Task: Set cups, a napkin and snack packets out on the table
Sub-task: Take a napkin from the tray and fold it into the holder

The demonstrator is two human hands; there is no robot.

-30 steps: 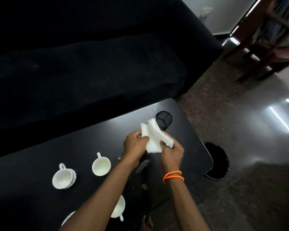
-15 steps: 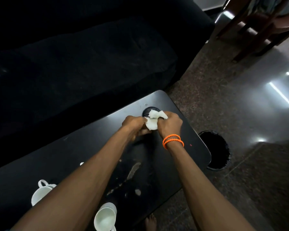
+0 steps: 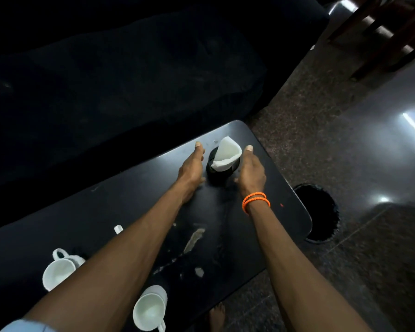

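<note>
Standing in the small black cylindrical holder [image 3: 220, 172] near the far end of the glossy black table [image 3: 106, 212], the folded white paper napkin [image 3: 227, 155] is now free of both hands, which gripped it half a second ago. The left hand [image 3: 191, 170] and right hand [image 3: 250, 171] flank the holder, fingers spread, holding nothing. Napkin step looks done; white ceramic cups [image 3: 58, 271] sit nearer.

Both forearms were bare. The right wrist carried two thin orange bands [image 3: 256, 200]. A pale blue sleeve edge [image 3: 27, 326] showed at the left arm. One bare foot [image 3: 217, 315] was visible.
</note>
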